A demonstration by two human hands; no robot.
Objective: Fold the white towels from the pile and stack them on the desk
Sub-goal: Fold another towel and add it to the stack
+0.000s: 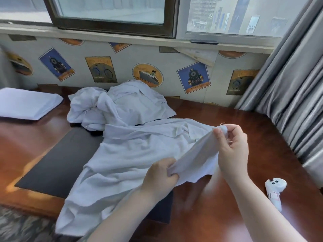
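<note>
A large white towel (122, 159) lies spread and rumpled across the wooden desk (218, 116), hanging over its front edge. My left hand (160, 177) grips one edge of it near the middle front. My right hand (232, 147) pinches a corner of the same towel, raised slightly above the desk, with the edge stretched between both hands. Behind it sits a crumpled pile of white towels (120, 103) against the wall. A folded white towel (28, 103) rests at the far left of the desk.
A dark mat (57, 163) is inset in the desk under the towel. A small white sock-like toy (275, 191) lies at the front right. Grey curtains (288, 95) hang at the right. A papered wall and window stand behind the desk.
</note>
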